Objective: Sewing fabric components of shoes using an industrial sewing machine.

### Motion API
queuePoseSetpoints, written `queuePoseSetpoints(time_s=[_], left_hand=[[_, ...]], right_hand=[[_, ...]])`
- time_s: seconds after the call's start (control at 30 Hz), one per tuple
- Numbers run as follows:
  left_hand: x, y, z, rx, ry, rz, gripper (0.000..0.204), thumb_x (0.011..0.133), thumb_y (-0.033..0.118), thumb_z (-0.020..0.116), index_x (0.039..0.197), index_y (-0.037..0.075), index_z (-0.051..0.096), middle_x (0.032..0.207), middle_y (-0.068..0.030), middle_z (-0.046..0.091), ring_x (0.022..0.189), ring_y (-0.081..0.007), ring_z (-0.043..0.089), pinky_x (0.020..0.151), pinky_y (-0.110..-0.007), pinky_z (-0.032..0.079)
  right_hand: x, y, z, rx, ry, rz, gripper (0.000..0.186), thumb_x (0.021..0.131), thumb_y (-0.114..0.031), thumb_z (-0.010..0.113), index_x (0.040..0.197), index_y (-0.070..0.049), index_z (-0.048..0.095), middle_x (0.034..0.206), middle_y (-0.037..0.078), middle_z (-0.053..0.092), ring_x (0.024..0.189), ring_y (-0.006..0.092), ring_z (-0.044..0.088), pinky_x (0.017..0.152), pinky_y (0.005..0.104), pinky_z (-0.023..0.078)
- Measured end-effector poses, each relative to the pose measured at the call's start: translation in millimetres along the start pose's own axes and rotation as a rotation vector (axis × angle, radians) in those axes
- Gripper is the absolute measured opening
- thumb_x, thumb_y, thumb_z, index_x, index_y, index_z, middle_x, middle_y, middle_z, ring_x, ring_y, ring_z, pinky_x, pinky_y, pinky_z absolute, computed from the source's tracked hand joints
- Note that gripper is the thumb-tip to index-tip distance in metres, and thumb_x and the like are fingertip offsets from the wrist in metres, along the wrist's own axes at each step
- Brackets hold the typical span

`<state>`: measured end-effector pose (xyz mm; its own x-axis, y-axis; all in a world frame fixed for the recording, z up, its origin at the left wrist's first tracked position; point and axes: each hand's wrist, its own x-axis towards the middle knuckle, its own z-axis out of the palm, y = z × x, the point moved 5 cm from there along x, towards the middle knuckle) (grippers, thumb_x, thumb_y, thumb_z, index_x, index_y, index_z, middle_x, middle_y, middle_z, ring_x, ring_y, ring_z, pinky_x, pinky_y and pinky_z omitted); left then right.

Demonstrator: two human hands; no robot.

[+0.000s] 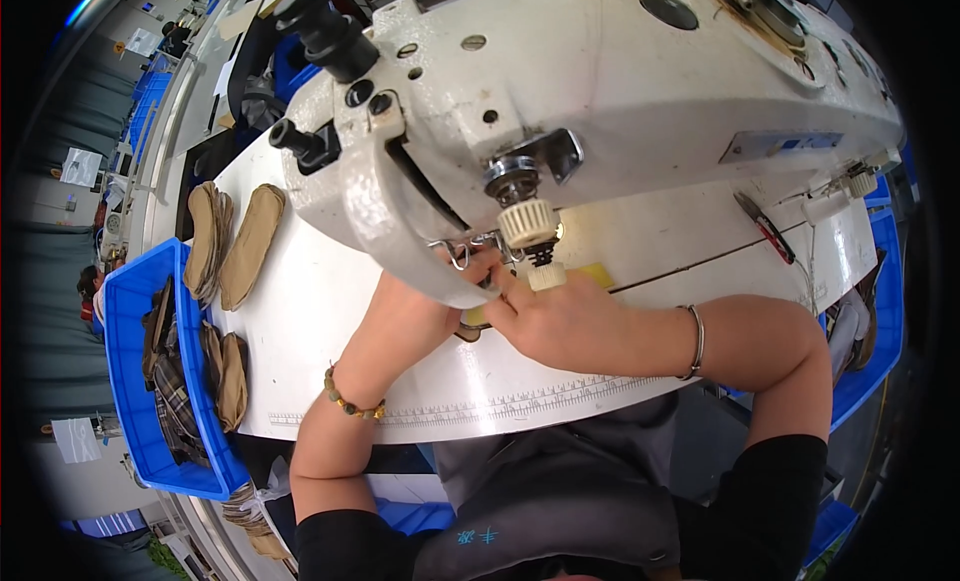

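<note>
A white industrial sewing machine (620, 101) spans the table above my hands. Under its head, my left hand (425, 306) is closed, its fingertips partly hidden behind the needle guard and the machine's curved front. My right hand (560, 326) is closed beside it, with thumb and forefinger pinched close to the left fingertips. A small tan-edged piece (468, 334) shows below the two hands; most of it is covered, so I cannot tell its full shape. Next to the right hand lies a yellow plate (595, 275) on the machine bed.
Tan sole-shaped pieces (252, 246) lie at the table's left, beside a stack of similar pieces (207, 243). A blue bin (130, 401) holds plaid and tan pieces. Red-handled snips (768, 231) rest at right, near another blue bin (893, 316). A printed ruler (470, 413) follows the front edge.
</note>
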<state>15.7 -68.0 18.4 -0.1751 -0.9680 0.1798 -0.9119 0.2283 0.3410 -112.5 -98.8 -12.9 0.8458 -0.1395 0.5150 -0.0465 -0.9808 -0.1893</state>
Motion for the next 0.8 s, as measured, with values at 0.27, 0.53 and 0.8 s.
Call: queuePoseSetpoints(time_s=[0.27, 0.53, 0.8], left_hand=[[-2.1, -4.4, 6.7, 0.061, 0.059, -0.033, 0.018, 0.075, -0.002, 0.065, 0.091, 0.003, 0.071, 0.075, -0.0120, 0.064, 0.071, -0.0312, 0.062, 0.059, -0.039, 0.050], [-0.2, -5.6, 6.0, 0.062, 0.059, -0.037, 0.017, 0.076, 0.001, 0.066, 0.091, 0.004, 0.071, 0.080, -0.0127, 0.065, 0.069, -0.0320, 0.062, 0.056, -0.039, 0.049], [-16.2, 3.5, -11.4, 0.348, 0.098, -0.040, 0.035, 0.067, 0.009, 0.078, 0.102, 0.011, 0.073, 0.106, -0.0079, 0.067, 0.092, -0.0275, 0.063, 0.080, -0.042, 0.045]], right_hand=[[1.5, 8.2, 4.3, 0.030, 0.039, 0.002, 0.014, 0.072, -0.010, 0.064, 0.072, -0.007, 0.051, 0.048, 0.004, 0.051, 0.045, 0.0187, 0.059, 0.040, 0.0333, 0.044], [1.6, 9.0, 4.2, -0.002, 0.018, -0.013, 0.013, 0.072, -0.010, 0.065, 0.072, -0.006, 0.051, 0.048, 0.005, 0.052, 0.045, 0.0198, 0.060, 0.041, 0.0340, 0.044], [3.3, 14.0, -1.6, -0.030, 0.043, -0.022, 0.011, 0.074, -0.012, 0.064, 0.078, -0.004, 0.057, 0.054, 0.006, 0.054, 0.049, 0.0209, 0.062, 0.042, 0.0351, 0.046]])
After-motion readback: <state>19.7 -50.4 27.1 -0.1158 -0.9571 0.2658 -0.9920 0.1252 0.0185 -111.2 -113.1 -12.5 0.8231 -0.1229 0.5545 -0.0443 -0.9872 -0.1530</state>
